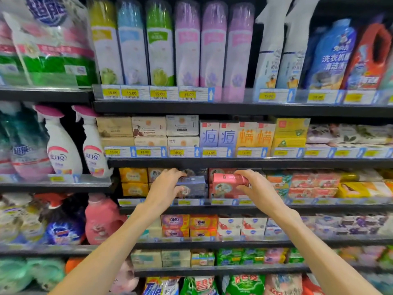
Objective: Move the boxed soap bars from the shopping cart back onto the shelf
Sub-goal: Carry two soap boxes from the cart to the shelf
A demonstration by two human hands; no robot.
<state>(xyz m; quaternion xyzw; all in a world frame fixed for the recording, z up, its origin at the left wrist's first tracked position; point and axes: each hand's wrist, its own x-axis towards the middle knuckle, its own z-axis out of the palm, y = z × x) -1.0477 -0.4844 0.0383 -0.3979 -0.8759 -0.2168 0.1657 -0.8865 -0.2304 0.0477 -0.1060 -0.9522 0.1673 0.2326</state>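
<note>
Pink soap box [228, 186] pinched in right grip [252, 185]; left grip [168, 184] clasps blue box [192, 186].

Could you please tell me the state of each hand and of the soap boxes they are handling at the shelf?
left hand: grips the dark blue soap box.
dark blue soap box: held at the shelf front, upright.
right hand: grips the pink soap box.
pink soap box: held at the shelf front, beside the blue one.
shelf: stocked with boxed soaps.

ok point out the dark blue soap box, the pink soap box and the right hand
dark blue soap box [193, 186], head view, front face
pink soap box [225, 186], head view, front face
right hand [256, 185], head view, back of hand
</note>
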